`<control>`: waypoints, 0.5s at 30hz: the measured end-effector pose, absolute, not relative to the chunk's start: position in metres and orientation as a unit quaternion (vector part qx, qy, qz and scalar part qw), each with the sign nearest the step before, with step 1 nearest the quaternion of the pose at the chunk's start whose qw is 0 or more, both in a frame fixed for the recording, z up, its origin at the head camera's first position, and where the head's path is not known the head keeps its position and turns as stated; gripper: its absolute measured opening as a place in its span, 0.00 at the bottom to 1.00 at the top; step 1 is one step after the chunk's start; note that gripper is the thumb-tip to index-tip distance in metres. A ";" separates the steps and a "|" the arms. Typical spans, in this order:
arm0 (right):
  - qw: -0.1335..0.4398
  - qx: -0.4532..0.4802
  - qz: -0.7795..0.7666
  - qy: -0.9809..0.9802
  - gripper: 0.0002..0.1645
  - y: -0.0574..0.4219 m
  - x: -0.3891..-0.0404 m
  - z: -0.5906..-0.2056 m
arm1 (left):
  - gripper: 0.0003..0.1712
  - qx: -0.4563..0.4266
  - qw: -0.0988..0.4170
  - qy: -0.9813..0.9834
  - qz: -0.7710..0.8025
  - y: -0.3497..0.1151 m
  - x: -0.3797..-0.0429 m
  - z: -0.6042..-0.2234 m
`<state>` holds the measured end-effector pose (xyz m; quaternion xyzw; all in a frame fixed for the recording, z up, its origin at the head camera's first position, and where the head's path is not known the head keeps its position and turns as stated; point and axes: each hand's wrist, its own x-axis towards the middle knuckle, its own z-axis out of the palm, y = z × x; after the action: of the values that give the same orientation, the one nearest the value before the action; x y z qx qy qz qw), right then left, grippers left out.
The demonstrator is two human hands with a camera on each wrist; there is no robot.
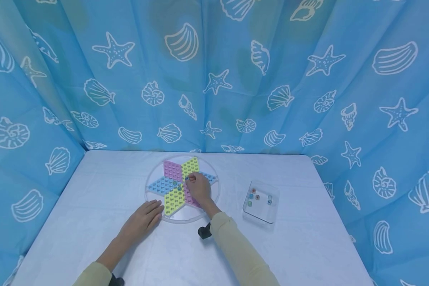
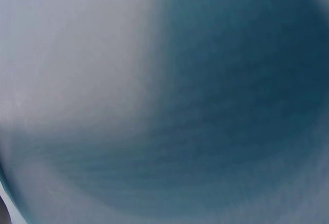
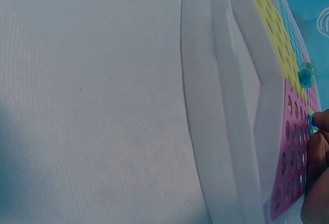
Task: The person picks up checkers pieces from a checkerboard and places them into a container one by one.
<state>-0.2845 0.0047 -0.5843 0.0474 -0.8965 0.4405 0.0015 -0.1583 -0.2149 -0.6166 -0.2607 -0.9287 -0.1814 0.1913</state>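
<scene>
A round white Chinese checkers board with a pink, yellow and blue six-pointed star lies on the table. Over its middle, my right hand pinches a small blue marble between thumb and fingertips, close to the holes. Two glassy marbles sit in holes just left of that hand; a blue-green marble also shows in the right wrist view. My left hand lies flat with extended fingers, its fingertips at the board's lower-left rim. The left wrist view holds only blurred cloth and shadow.
To the right of the board stands a clear plastic box with several marbles inside, orange, blue and green among them. A white cloth covers the table. Blue curtains with shell prints hang behind and at both sides.
</scene>
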 end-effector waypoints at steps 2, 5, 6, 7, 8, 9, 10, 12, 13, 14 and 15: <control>0.002 0.047 0.440 -0.897 0.12 0.004 -0.285 -0.585 | 0.20 -0.258 0.191 -0.930 -0.180 -0.215 -0.158 -0.616; 0.004 0.044 0.437 -0.898 0.12 0.004 -0.285 -0.585 | 0.19 -0.254 0.190 -0.931 -0.178 -0.214 -0.158 -0.616; 0.003 0.042 0.435 -0.899 0.12 0.004 -0.285 -0.585 | 0.19 -0.254 0.190 -0.932 -0.177 -0.214 -0.158 -0.616; 0.002 0.040 0.434 -0.900 0.12 0.004 -0.285 -0.585 | 0.19 -0.254 0.190 -0.931 -0.178 -0.214 -0.158 -0.616; 0.000 0.038 0.434 -0.900 0.12 0.003 -0.285 -0.585 | 0.19 -0.256 0.191 -0.930 -0.180 -0.214 -0.158 -0.616; -0.002 0.036 0.434 -0.900 0.12 0.003 -0.285 -0.584 | 0.20 -0.256 0.191 -0.930 -0.180 -0.214 -0.158 -0.615; -0.004 0.035 0.435 -0.900 0.12 0.003 -0.285 -0.584 | 0.20 -0.257 0.190 -0.930 -0.180 -0.214 -0.158 -0.615; -0.008 0.033 0.436 -0.899 0.12 0.003 -0.284 -0.583 | 0.20 -0.256 0.187 -0.931 -0.181 -0.214 -0.157 -0.614; -0.009 0.034 0.436 -0.899 0.12 0.003 -0.284 -0.582 | 0.20 -0.253 0.184 -0.933 -0.180 -0.214 -0.157 -0.614; -0.011 0.034 0.436 -0.899 0.12 0.003 -0.284 -0.582 | 0.20 -0.250 0.180 -0.934 -0.179 -0.214 -0.157 -0.613; -0.012 0.034 0.435 -0.900 0.12 0.003 -0.284 -0.581 | 0.20 -0.246 0.173 -0.937 -0.177 -0.214 -0.156 -0.613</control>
<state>-0.2842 0.0030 -0.5813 0.0337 -0.8996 0.4353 -0.0117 -0.1565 -0.2137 -0.6125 -0.2456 -0.9372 -0.1768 0.1733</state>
